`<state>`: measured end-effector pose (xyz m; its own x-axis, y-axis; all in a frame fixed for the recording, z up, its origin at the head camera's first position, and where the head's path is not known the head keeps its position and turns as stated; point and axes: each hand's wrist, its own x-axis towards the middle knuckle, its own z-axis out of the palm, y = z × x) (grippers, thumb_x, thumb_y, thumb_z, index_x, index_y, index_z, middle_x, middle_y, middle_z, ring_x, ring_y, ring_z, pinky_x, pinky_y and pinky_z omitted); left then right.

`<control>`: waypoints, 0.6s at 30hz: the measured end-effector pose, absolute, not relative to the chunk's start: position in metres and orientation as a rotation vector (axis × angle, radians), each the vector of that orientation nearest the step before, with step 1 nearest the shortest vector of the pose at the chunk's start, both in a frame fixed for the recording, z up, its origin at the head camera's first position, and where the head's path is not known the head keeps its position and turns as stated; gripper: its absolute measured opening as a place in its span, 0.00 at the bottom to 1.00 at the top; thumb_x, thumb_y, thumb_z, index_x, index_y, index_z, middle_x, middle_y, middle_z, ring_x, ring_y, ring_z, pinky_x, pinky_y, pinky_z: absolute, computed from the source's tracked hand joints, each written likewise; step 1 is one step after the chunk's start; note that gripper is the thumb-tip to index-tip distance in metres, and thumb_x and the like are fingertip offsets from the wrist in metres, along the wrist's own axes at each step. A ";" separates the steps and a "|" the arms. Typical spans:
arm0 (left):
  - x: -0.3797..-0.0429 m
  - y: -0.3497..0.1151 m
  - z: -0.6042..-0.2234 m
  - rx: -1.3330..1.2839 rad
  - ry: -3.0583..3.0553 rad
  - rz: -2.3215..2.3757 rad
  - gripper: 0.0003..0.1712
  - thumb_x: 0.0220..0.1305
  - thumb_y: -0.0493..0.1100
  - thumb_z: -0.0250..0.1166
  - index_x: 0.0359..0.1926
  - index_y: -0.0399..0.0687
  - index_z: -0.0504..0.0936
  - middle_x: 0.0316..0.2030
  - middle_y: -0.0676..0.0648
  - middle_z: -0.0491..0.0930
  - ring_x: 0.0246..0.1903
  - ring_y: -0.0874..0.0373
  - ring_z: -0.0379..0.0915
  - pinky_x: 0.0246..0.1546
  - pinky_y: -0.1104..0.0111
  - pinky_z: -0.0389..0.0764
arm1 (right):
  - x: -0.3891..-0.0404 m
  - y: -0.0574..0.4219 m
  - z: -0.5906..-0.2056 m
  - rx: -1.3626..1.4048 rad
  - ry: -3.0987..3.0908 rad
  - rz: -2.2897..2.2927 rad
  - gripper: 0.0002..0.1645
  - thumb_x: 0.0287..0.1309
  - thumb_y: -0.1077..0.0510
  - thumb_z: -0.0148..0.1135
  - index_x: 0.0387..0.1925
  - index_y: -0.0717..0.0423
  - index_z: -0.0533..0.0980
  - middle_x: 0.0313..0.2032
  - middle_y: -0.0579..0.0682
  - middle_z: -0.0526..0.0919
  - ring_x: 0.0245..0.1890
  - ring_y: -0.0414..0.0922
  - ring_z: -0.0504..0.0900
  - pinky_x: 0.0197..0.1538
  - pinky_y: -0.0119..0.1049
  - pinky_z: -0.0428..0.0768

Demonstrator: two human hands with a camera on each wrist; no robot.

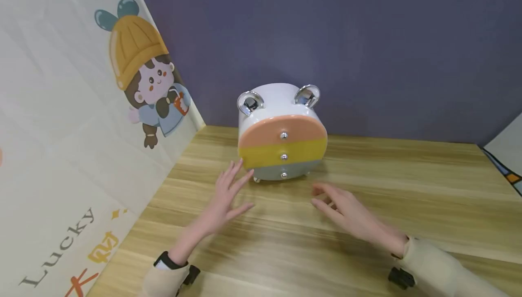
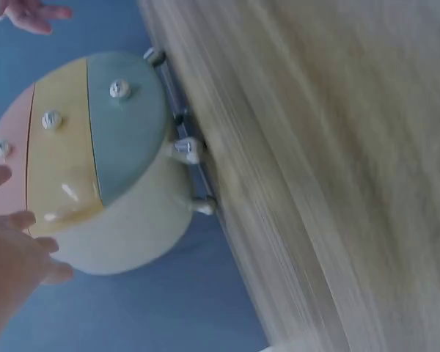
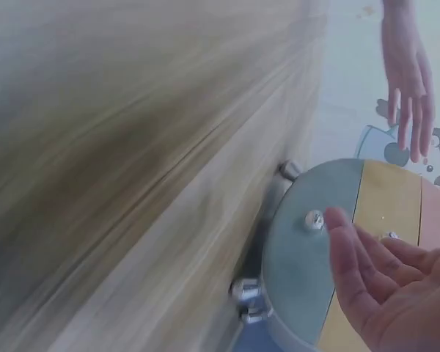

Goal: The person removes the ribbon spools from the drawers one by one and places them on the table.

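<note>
A round white drawer box (image 1: 283, 147) with two silver ears stands on the wooden table, its front striped pink, yellow and grey-blue with one silver knob per stripe. Short silver feet (image 2: 186, 150) hold it up, as the left wrist view shows. My left hand (image 1: 226, 199) is spread beside the box's lower left, fingers fairly straight; whether the fingertips touch it I cannot tell. To the right of the box and nearer me hovers my right hand (image 1: 346, 208), fingers loosely bent, holding nothing. In the right wrist view its fingers (image 3: 345, 257) appear before the front.
Behind the table (image 1: 408, 188) rises a dark blue-purple wall (image 1: 346, 39). Along the left runs a white sheet (image 1: 49, 107) printed with a cartoon child (image 1: 151, 79) and lettering. Another printed white surface (image 1: 509, 152) shows at the right edge.
</note>
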<state>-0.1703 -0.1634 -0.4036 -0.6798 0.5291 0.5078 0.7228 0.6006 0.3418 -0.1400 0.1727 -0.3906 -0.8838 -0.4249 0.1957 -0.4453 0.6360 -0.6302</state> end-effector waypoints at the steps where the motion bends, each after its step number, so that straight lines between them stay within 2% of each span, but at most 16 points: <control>1: -0.173 -0.166 -0.403 -0.991 -2.459 -0.805 0.45 0.58 0.49 0.69 0.75 0.48 0.61 0.77 0.33 0.47 0.76 0.30 0.38 0.71 0.30 0.42 | -0.142 0.170 -0.390 0.734 -2.812 1.195 0.25 0.74 0.46 0.50 0.64 0.54 0.70 0.53 0.51 0.83 0.41 0.38 0.85 0.39 0.30 0.84; 5: -0.183 -0.175 -0.402 -0.923 -2.428 -0.925 0.41 0.66 0.54 0.63 0.75 0.49 0.61 0.78 0.36 0.47 0.76 0.31 0.38 0.71 0.30 0.41 | -0.150 0.161 -0.382 0.684 -2.781 1.600 0.24 0.77 0.49 0.45 0.61 0.61 0.72 0.52 0.60 0.83 0.40 0.42 0.87 0.41 0.37 0.87; 8: -0.193 -0.178 -0.400 -0.907 -2.398 -1.011 0.39 0.69 0.52 0.62 0.75 0.46 0.60 0.78 0.37 0.47 0.76 0.31 0.39 0.71 0.30 0.44 | -0.159 0.156 -0.371 0.597 -2.749 1.943 0.29 0.78 0.47 0.41 0.62 0.67 0.68 0.55 0.67 0.80 0.42 0.44 0.87 0.44 0.40 0.88; 10: -0.201 -0.179 -0.396 -0.893 -2.383 -1.085 0.38 0.69 0.46 0.62 0.75 0.44 0.60 0.78 0.37 0.47 0.76 0.32 0.40 0.71 0.31 0.46 | -0.166 0.152 -0.362 0.519 -2.704 2.146 0.33 0.78 0.43 0.39 0.63 0.69 0.67 0.56 0.63 0.82 0.43 0.44 0.87 0.46 0.38 0.87; 13: -0.212 -0.181 -0.386 -0.842 -2.384 -1.220 0.38 0.68 0.38 0.61 0.76 0.46 0.57 0.79 0.41 0.45 0.78 0.38 0.39 0.72 0.32 0.45 | -0.177 0.144 -0.351 0.408 -2.586 2.429 0.37 0.76 0.38 0.38 0.63 0.68 0.67 0.50 0.51 0.87 0.42 0.40 0.87 0.47 0.33 0.86; 15: -0.221 -0.181 -0.378 -0.796 -2.391 -1.280 0.38 0.70 0.37 0.58 0.77 0.48 0.55 0.80 0.45 0.44 0.79 0.42 0.39 0.74 0.35 0.45 | -0.185 0.139 -0.346 0.359 -2.490 2.583 0.37 0.76 0.38 0.39 0.61 0.66 0.69 0.45 0.42 0.88 0.40 0.38 0.87 0.46 0.31 0.86; 18: -0.235 -0.182 -0.367 -0.769 -2.377 -1.371 0.35 0.74 0.36 0.54 0.78 0.50 0.54 0.80 0.49 0.44 0.79 0.47 0.39 0.76 0.39 0.48 | -0.195 0.130 -0.340 0.330 -2.363 2.761 0.36 0.77 0.39 0.38 0.61 0.67 0.69 0.42 0.39 0.89 0.38 0.36 0.87 0.45 0.29 0.84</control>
<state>-0.2354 -0.1815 -0.3669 -0.8153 0.3021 0.4939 0.5788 0.4045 0.7080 -0.1947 0.1298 -0.3405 -0.8585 -0.4777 -0.1867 0.2582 -0.0880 -0.9621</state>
